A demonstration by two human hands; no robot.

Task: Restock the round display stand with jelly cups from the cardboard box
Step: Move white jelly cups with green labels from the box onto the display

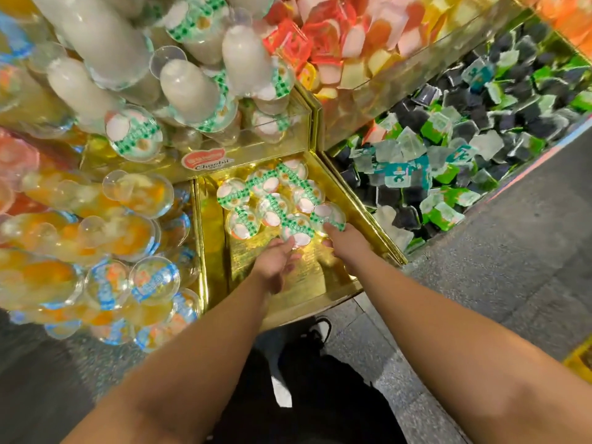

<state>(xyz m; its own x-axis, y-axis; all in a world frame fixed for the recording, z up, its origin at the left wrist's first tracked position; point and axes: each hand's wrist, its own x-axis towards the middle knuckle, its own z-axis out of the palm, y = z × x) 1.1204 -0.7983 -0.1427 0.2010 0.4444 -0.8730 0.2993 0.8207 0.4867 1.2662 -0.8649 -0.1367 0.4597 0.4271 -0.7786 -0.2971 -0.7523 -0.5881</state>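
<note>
Both hands are inside the lower gold tray [307, 283] of the display stand [307, 100], working at the near edge of a single layer of jelly cups [266, 200] with green-and-white lids. That layer fills the far half of the tray, against its back wall; the near half, toward the front lip, is bare gold.

The left hand [272, 261] reaches in from the near left. Its fingertips meet the nearest cup [296, 230], at the front of the layer. The fingers look bent around the cup's near rim, but the blur leaves open whether they grip it or merely push it.

The right hand [344, 241] comes in along the tray's right wall. Its fingertips rest on the lid edge of the rightmost cup [328, 216]; whether the thumb closes under that cup cannot be told.

The two cups touch one another. All cups here stand lid-up, so no long axis matters. Each hand has its own cup directly ahead of its fingertips, away from the body.

Judgement: cups are being set and squared into a row. The bare near floor is the space left to fill. The cardboard box is not in view.
</note>
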